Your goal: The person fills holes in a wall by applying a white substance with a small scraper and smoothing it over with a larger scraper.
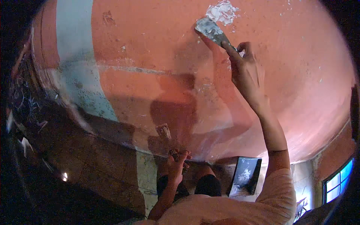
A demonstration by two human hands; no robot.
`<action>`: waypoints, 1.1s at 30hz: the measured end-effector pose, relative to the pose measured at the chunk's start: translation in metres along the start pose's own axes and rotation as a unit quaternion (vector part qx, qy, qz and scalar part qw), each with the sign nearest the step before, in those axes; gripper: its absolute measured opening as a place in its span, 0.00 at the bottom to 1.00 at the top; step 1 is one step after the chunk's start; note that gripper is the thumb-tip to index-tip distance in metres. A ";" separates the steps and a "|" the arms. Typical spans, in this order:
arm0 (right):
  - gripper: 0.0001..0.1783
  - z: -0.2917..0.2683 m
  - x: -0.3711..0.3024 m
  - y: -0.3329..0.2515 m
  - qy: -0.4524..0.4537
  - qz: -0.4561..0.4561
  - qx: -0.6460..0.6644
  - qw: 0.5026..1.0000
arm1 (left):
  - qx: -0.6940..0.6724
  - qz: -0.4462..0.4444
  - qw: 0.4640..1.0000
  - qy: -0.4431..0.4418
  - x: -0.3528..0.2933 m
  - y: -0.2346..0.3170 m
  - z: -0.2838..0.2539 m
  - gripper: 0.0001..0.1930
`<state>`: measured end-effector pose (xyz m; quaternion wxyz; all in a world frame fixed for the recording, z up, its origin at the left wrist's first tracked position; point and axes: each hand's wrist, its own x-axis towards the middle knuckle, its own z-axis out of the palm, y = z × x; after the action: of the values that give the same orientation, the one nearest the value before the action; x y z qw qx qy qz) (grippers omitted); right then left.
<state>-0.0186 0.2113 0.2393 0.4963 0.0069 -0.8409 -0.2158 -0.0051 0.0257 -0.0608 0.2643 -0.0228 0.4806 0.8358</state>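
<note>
My right hand (245, 69) is raised to the orange wall (142, 45), its fingers closed round the handle of a wide putty knife (210, 30). White filler smears the blade, whose end lies at the wall just below and left of a rough white filler patch (223, 13). Low down near my knees, my left hand (178, 159) is closed round a second, smaller putty knife (163, 131). Its stained blade points up toward the wall, and my fingers hide most of its handle.
A dark rectangular tray (245, 176) with white filler stands near the wall's foot, between my knees and right arm. A pale blue-grey band (77, 48) runs down the wall's left. A window (339, 180) is at lower right. Tiled floor (148, 176) shows below.
</note>
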 end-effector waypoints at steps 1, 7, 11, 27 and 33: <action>0.31 -0.003 0.001 -0.001 0.001 0.001 0.001 1.000 | 0.000 0.026 1.000 0.004 0.000 -0.002 0.003 0.18; 0.29 -0.023 0.010 -0.008 -0.038 -0.018 -0.019 0.999 | 0.012 -0.010 1.000 -0.015 0.000 -0.017 0.002 0.17; 0.26 -0.027 0.014 -0.006 0.011 -0.087 -0.102 0.991 | 0.013 -0.007 1.000 -0.028 -0.005 -0.014 0.011 0.15; 0.26 -0.042 0.035 -0.017 0.035 -0.201 -0.187 0.961 | 0.054 -0.020 0.998 0.013 -0.029 0.021 0.022 0.12; 0.28 -0.046 0.046 -0.030 -0.055 -0.153 -0.213 0.963 | 0.089 0.014 0.996 -0.016 -0.025 0.016 0.015 0.13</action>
<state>-0.0088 0.1574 0.2854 0.3999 0.0179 -0.7903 -0.4639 0.0118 0.0214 -0.0325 0.2610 0.0208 0.5493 0.7936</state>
